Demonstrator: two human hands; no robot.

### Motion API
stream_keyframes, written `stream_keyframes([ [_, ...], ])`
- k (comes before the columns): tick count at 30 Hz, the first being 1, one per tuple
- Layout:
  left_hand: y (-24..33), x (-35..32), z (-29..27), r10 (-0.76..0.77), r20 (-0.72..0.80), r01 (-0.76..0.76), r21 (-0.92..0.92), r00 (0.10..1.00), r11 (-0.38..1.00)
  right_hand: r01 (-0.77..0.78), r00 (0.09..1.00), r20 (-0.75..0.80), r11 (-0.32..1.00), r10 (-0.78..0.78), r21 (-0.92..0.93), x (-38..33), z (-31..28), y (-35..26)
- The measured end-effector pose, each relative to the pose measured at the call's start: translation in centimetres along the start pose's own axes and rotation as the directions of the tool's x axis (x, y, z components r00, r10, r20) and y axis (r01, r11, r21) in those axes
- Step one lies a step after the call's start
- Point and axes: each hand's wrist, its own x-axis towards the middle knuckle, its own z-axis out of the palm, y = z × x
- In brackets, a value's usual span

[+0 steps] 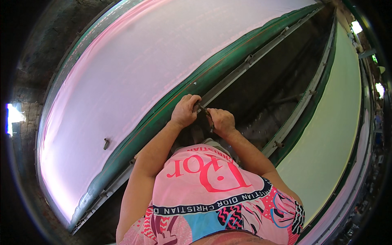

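In front of my chest, beside the green edge (179, 99) of a long table, both hands work close together. My left hand (185, 111) has its fingers curled and closed at one end of a small dark metal piece (202, 108). My right hand (222, 121) is closed around the other end, with a dark part poking out below its fingers. The piece's exact kind is too small to tell. On the pale pink fabric (134, 69) covering the table, a short dark metal cylinder (106, 143) rests to the left of my left forearm.
A metal rail (228, 81) with small pegs runs along the near table's side. Across a dark gap stands a second long table with pale yellow-green fabric (326, 155) and its own pegged rail (314, 83). A wall (30, 106) with a bright opening lies at far left.
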Motion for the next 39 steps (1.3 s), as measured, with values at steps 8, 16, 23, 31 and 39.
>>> stream_keyframes([
  [8,0.0,0.0,0.0,0.01,0.009,-0.01,-0.024,1.0,1.0,-0.2,0.979,-0.001,0.96,0.205,0.195,-0.6,2.1,-0.4],
  [16,0.0,0.1,0.0,-0.017,0.021,0.018,-0.038,1.0,0.999,-0.334,0.942,0.118,0.85,0.313,0.407,-0.7,2.5,0.1],
  [23,-0.1,-0.1,0.2,-0.009,0.018,0.01,-0.023,1.0,1.0,-0.355,0.934,0.126,0.829,0.334,0.433,-1.1,2.9,-0.1],
  [31,0.1,-0.3,-0.1,-0.037,0.003,0.037,-0.034,0.999,0.999,-0.382,0.917,0.183,0.647,0.354,0.66,-1.1,3.5,0.0],
  [39,0.0,0.2,0.1,0.018,-0.011,-0.017,0.012,1.0,1.0,-0.314,0.943,0.148,0.647,0.299,0.695,-1.1,4.5,1.5],
])
